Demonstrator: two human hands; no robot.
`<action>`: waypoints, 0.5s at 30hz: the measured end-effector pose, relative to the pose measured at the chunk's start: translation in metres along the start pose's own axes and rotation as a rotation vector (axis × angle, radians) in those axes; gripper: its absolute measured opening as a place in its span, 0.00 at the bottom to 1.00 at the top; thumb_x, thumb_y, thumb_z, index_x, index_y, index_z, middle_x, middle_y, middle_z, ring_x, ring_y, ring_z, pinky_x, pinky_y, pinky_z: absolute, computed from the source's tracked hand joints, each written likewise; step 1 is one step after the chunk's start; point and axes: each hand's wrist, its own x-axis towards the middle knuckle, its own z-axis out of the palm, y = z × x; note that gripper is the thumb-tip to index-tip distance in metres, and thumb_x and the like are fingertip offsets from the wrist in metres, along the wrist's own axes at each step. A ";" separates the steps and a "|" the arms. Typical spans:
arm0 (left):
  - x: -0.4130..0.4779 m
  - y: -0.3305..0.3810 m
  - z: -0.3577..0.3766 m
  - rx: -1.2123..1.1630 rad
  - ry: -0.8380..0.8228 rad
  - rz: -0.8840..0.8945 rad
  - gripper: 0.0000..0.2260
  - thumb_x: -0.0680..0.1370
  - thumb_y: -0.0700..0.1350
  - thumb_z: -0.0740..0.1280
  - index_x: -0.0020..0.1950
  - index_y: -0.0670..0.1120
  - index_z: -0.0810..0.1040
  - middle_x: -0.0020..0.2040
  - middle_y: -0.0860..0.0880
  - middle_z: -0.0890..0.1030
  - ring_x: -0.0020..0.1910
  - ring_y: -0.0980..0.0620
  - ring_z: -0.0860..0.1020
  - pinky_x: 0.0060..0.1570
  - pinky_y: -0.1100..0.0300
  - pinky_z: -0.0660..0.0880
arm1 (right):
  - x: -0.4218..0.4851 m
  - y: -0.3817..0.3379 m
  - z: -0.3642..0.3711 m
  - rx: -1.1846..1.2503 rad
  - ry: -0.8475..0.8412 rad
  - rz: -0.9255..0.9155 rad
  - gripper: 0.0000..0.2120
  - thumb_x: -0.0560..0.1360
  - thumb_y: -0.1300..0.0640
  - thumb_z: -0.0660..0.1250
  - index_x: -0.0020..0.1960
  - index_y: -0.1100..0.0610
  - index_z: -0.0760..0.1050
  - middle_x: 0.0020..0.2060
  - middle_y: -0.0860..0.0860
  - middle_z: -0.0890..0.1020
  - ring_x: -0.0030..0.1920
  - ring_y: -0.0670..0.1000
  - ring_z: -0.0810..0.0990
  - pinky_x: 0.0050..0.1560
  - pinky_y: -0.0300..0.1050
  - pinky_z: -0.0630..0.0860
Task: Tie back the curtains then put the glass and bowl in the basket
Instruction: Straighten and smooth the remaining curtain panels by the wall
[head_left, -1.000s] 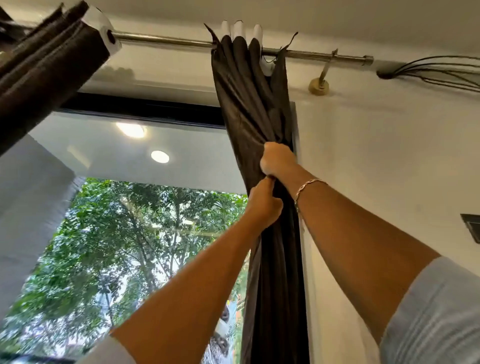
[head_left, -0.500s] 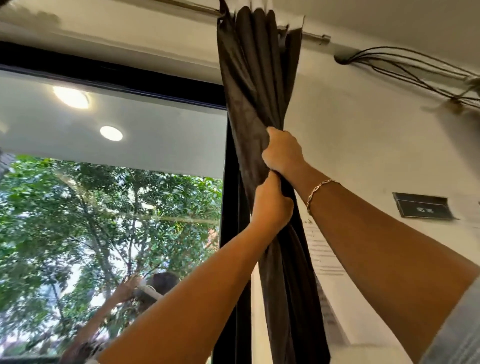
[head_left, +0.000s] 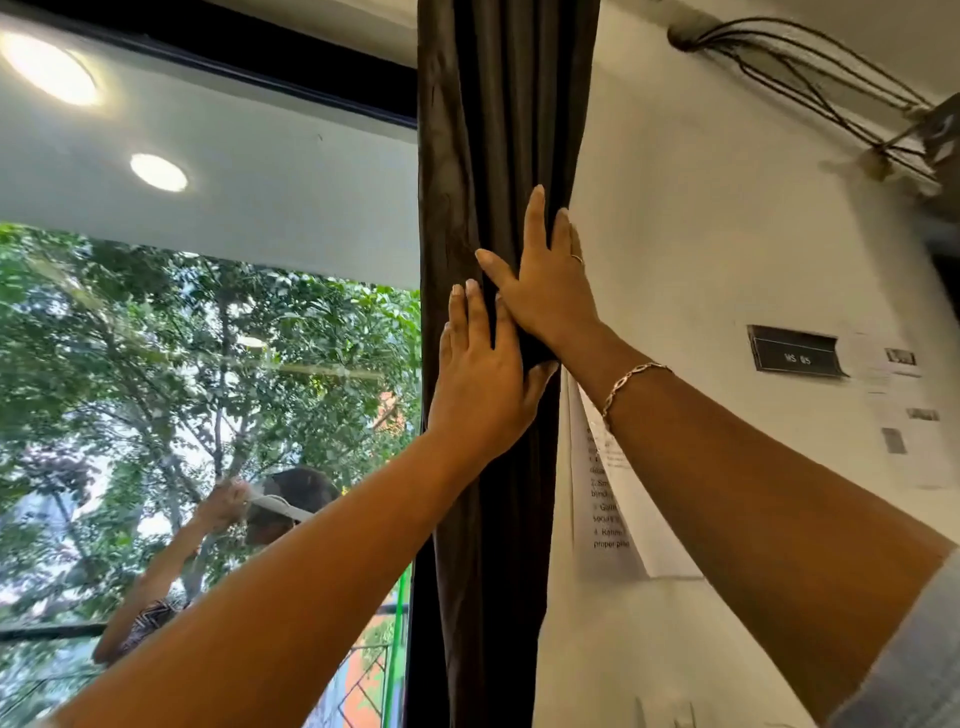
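A dark brown curtain (head_left: 498, 130) hangs gathered in a narrow bunch at the right edge of the window. My left hand (head_left: 480, 379) lies flat against the bunch with its fingers straight and its thumb round the right side. Just above it, my right hand (head_left: 545, 286) also rests on the fabric with straight fingers, a bracelet on its wrist. No tie-back, glass, bowl or basket is in view.
A large window (head_left: 208, 364) fills the left, showing trees and a reflection of a person. A white wall (head_left: 727, 234) on the right carries a paper notice (head_left: 608, 493), a dark label plate (head_left: 795, 356) and cables (head_left: 805, 67) near the ceiling.
Both hands have loosened from fists gripping the curtain to straight fingers laid on it. The view has dropped, so the curtain rod has left the frame.
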 end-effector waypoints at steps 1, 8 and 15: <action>-0.003 -0.002 -0.004 0.003 -0.012 0.009 0.33 0.80 0.56 0.53 0.76 0.43 0.41 0.76 0.39 0.39 0.75 0.42 0.36 0.73 0.50 0.40 | -0.005 0.001 -0.003 -0.035 -0.016 -0.009 0.38 0.77 0.40 0.54 0.76 0.53 0.37 0.75 0.63 0.44 0.76 0.60 0.42 0.75 0.52 0.45; -0.046 -0.022 -0.036 0.034 -0.098 0.062 0.34 0.79 0.60 0.51 0.76 0.42 0.43 0.76 0.40 0.40 0.75 0.43 0.38 0.74 0.50 0.40 | -0.057 -0.024 -0.016 -0.261 -0.144 0.009 0.39 0.77 0.36 0.49 0.75 0.57 0.36 0.75 0.61 0.40 0.75 0.58 0.37 0.75 0.53 0.40; -0.124 -0.040 -0.058 0.015 -0.233 0.088 0.36 0.78 0.64 0.50 0.76 0.41 0.44 0.76 0.39 0.39 0.76 0.42 0.39 0.73 0.51 0.40 | -0.137 -0.064 -0.011 -0.365 -0.249 0.071 0.38 0.77 0.38 0.49 0.76 0.59 0.38 0.75 0.62 0.42 0.76 0.59 0.39 0.74 0.52 0.41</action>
